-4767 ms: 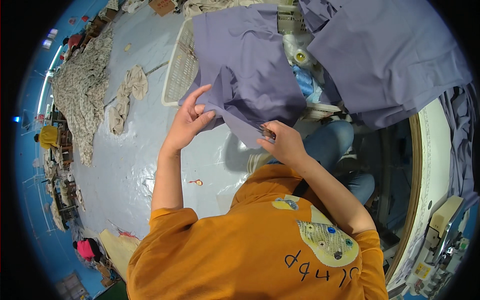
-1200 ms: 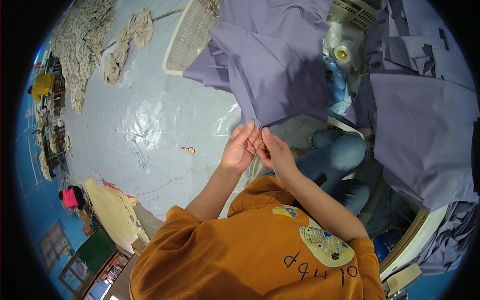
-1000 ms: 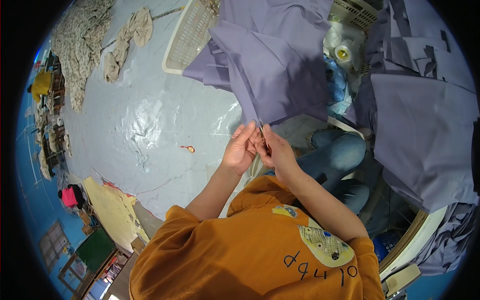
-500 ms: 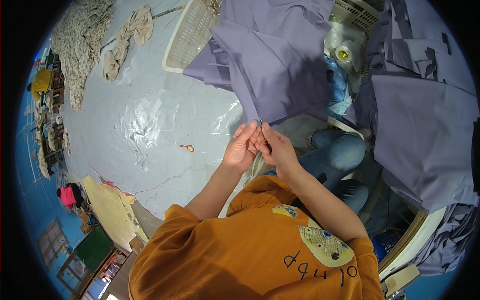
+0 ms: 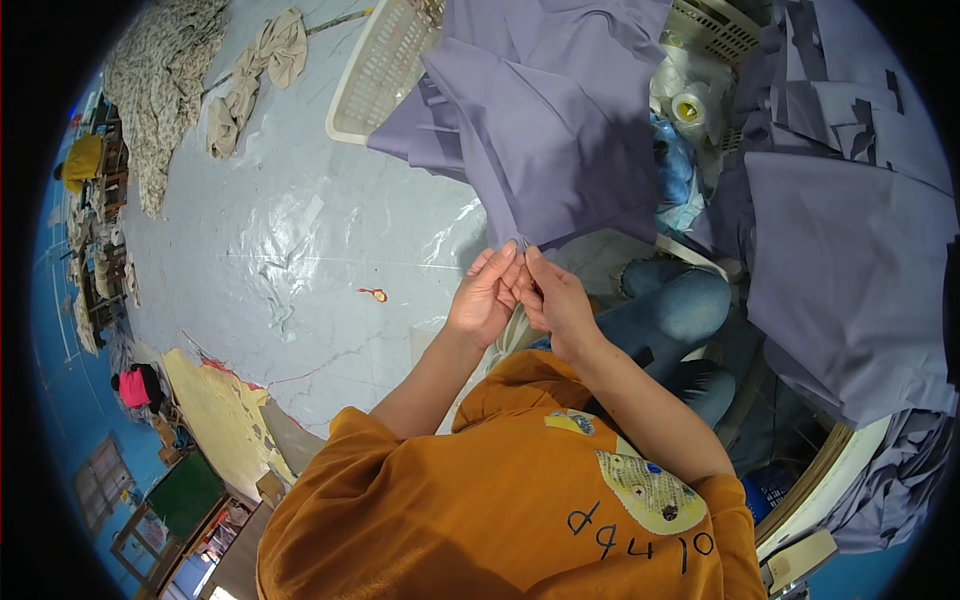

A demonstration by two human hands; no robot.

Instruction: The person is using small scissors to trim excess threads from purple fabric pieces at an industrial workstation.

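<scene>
A large lilac-grey piece of cloth (image 5: 555, 130) hangs in front of me, its lower corner pointing down at my hands. My left hand (image 5: 485, 298) and my right hand (image 5: 555, 300) meet just below it, fingertips pinched together on that corner. Whether a small tool is between the fingers I cannot tell. My knees in blue jeans (image 5: 680, 310) lie just right of the hands.
A white plastic basket (image 5: 375, 75) lies upper left on the pale floor (image 5: 300, 250). More lilac cloth (image 5: 850, 270) is piled on the right. Thread spools (image 5: 690, 105) stand at the top. Beige rags (image 5: 250, 70) and a small orange scrap (image 5: 375, 294) lie on the floor.
Since several seconds ago the hands have dropped from a higher edge of the cloth and come together at its lower corner. In the last second they have barely shifted.
</scene>
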